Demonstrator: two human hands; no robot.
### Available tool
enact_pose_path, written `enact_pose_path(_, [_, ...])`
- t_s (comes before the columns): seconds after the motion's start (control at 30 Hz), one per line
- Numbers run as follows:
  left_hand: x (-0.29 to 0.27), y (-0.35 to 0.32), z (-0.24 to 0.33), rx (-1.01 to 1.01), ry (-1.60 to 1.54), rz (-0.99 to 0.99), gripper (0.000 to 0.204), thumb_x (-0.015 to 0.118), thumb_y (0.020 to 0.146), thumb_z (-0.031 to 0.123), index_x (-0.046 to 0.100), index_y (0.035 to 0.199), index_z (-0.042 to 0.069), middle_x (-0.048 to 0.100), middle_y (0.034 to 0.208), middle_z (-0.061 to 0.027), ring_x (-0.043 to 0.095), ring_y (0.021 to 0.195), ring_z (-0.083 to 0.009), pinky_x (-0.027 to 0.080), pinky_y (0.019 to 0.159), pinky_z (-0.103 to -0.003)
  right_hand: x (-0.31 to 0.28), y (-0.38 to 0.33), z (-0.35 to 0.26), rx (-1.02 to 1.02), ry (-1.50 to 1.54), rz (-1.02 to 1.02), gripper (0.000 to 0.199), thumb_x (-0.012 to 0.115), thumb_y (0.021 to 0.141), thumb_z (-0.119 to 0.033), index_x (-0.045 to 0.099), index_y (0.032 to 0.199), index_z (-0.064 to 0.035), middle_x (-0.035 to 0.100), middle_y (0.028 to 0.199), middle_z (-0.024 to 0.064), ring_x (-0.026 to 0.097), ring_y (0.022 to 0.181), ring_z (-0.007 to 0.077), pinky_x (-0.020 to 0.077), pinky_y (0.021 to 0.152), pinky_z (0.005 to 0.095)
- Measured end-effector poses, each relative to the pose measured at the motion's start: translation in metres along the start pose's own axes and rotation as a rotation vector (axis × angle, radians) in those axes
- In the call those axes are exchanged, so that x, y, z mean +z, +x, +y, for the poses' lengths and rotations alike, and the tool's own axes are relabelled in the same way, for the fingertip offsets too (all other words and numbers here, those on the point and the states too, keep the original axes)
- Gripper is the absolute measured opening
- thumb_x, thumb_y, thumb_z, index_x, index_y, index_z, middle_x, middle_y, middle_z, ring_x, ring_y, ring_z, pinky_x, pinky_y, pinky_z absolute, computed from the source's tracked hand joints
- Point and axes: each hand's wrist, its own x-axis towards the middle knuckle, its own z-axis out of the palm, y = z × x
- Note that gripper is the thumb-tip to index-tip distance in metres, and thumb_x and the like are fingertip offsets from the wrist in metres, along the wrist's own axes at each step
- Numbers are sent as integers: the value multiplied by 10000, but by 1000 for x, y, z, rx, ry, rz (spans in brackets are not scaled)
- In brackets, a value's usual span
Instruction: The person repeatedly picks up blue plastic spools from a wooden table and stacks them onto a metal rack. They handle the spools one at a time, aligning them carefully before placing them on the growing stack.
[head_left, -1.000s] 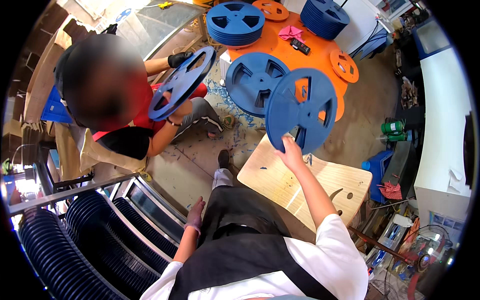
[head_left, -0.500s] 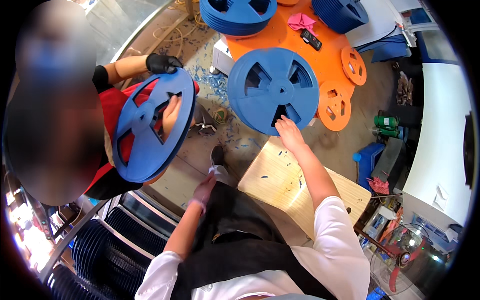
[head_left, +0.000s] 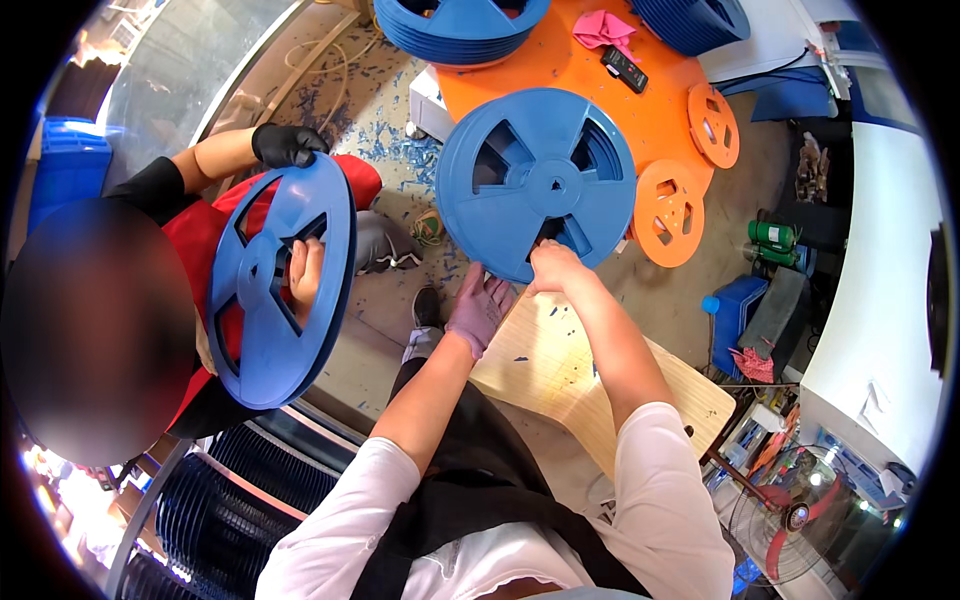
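Note:
A large blue reel (head_left: 540, 118) with three cut-out windows lies at the near end of the orange table, on top of what seems to be another reel. My right hand (head_left: 555, 268) grips its near rim, fingers curled into the lowest window; the fingertips are hidden. Just left of it my left hand (head_left: 480, 308), in a thin purple glove, is held out by the rim with its fingers apart. Whether those fingertips touch the reel I cannot tell. On the left a co-worker in red holds another blue reel (head_left: 262, 245) tilted up, with a black-gloved hand (head_left: 288, 146) at its top edge.
The orange table (head_left: 560, 60) carries stacks of blue reels (head_left: 460, 45), a pink cloth (head_left: 604, 32) and a black device (head_left: 624, 70). Orange reels (head_left: 668, 213) sit at its right. A wooden board (head_left: 560, 360) is below my right arm. Black reels (head_left: 215, 510) fill a rack at lower left.
My left hand has risen from my side to the reel's near rim. My right hand has shifted slightly left with the reel. The co-worker's reel has moved left and down in view.

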Motion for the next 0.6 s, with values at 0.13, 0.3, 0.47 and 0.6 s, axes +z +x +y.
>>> enact_pose_path(0.13, [8, -6, 4, 5, 34, 43, 480, 544, 874, 486, 468, 1270, 226, 491, 1262, 9, 400, 1236, -186, 283, 1008, -376, 5, 0, -6, 55, 63, 35, 664, 839, 553, -379, 639, 1062, -3, 559, 1157, 168, 508, 1128, 304, 414, 934, 406])
enact_pose_path(0.3, [-7, 8, 11, 104, 139, 145, 434, 512, 902, 469, 474, 1264, 234, 515, 1235, 36, 408, 1209, -167, 285, 999, -387, -7, 7, -31, 114, 79, 12, 605, 834, 572, -351, 660, 1053, -29, 540, 1190, 136, 483, 1146, 287, 389, 958, 410])
enact_pose_path(0.47, [2, 7, 24, 104, 435, 188, 710, 440, 907, 555, 177, 1484, 235, 172, 1535, 10, 89, 1425, -200, 80, 1114, -425, 20, 11, -33, 53, -4, 380, 626, 819, 579, -350, 631, 1051, 16, 596, 1076, 175, 545, 1028, 312, 388, 932, 403])
enact_pose_path(0.6, [16, -6, 29, 102, 456, 121, 718, 419, 914, 556, 146, 1495, 236, 130, 1553, 14, 60, 1436, -190, 52, 1117, -430, 18, 18, -33, 107, 86, 172, 654, 808, 593, -333, 597, 1116, -1, 580, 1126, 168, 551, 1050, 306, 389, 877, 402])
